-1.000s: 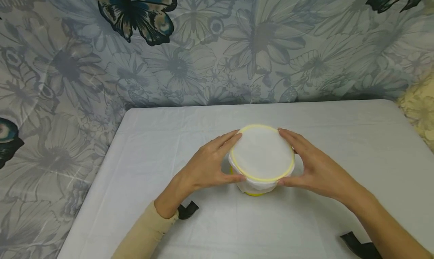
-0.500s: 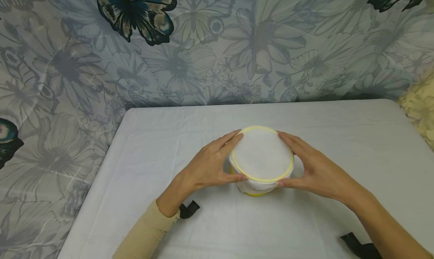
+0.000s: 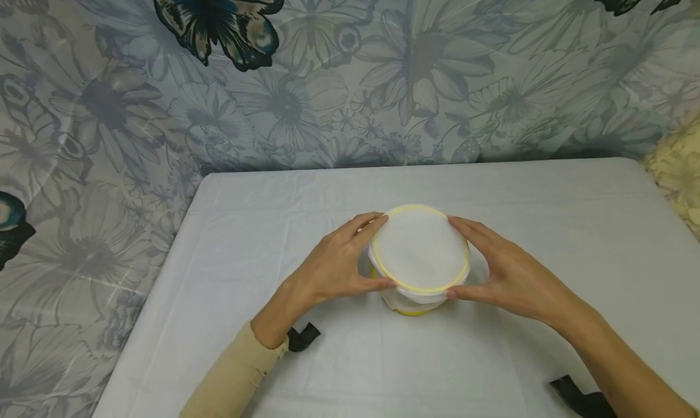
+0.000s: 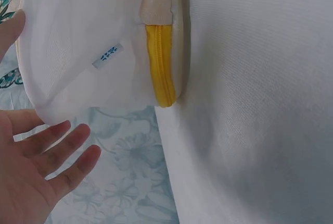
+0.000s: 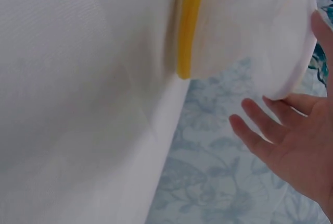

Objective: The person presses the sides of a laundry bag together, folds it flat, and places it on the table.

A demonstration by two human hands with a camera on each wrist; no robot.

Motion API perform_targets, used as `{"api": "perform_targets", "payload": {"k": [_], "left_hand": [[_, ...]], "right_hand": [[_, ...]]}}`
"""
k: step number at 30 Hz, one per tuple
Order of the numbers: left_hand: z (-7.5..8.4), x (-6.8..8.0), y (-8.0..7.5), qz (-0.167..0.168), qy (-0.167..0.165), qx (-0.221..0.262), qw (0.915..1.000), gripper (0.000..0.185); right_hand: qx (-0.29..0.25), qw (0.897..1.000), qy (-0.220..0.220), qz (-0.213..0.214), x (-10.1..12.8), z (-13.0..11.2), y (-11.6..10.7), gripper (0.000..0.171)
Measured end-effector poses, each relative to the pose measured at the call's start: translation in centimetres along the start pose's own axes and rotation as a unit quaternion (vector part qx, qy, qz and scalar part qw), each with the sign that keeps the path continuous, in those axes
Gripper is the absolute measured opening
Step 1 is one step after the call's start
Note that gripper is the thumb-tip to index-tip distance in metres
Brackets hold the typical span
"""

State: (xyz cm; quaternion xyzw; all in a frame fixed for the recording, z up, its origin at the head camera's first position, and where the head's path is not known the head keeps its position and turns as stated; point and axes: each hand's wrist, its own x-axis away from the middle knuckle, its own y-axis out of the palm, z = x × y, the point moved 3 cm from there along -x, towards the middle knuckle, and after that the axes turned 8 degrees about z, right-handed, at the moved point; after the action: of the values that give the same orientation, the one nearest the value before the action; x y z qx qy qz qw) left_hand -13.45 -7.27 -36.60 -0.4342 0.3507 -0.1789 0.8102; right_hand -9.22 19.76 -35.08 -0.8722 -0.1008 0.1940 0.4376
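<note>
A round white mesh pouch (image 3: pixel 420 251) with a yellow rim stands on the white-covered table (image 3: pixel 262 223). My left hand (image 3: pixel 341 263) cups its left side, with the thumb and a fingertip touching the rim. My right hand (image 3: pixel 505 269) cups the right side the same way. In the left wrist view the pouch (image 4: pixel 88 52) shows a yellow zipper (image 4: pixel 161 62) and a small label, and the left hand (image 4: pixel 31 174) is spread beside it. The right wrist view shows the pouch (image 5: pixel 250 31) with a yellow band (image 5: pixel 190 21), and the right hand (image 5: pixel 294 143) spread beside it.
A flower-and-butterfly curtain (image 3: pixel 229 78) hangs behind the table and down its left side. Yellowish fabric (image 3: pixel 678 169) lies past the right edge. Black strap ends show at my left wrist (image 3: pixel 303 337) and right forearm (image 3: pixel 579 400).
Both hands have drawn in slightly against the pouch's sides, and its top looks a little narrower. The pouch stays in the same place.
</note>
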Motion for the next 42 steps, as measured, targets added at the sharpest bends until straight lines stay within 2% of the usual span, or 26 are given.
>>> {"api": "perform_targets", "payload": {"k": [10,22,28,42], "left_hand": [[-0.2,0.1,0.1,0.001,0.007,0.006,1.0,0.101],[-0.5,0.1,0.9,-0.034,0.001,0.027,0.9991,0.104],[-0.5,0.2,1.4,-0.047,-0.004,0.015,0.9988,0.108],[-1.3,0.0,2.6,-0.082,-0.029,0.032,0.9957,0.108]], "right_hand": [[-0.005,1.0,-0.011,-0.004,-0.2,0.5,0.1,0.105],[0.005,0.999,0.021,-0.037,-0.5,1.2,1.2,0.114],[0.005,0.999,0.021,-0.046,-0.6,1.3,1.7,0.119],[0.007,0.998,0.024,-0.064,-0.5,1.8,2.7,0.121]]}}
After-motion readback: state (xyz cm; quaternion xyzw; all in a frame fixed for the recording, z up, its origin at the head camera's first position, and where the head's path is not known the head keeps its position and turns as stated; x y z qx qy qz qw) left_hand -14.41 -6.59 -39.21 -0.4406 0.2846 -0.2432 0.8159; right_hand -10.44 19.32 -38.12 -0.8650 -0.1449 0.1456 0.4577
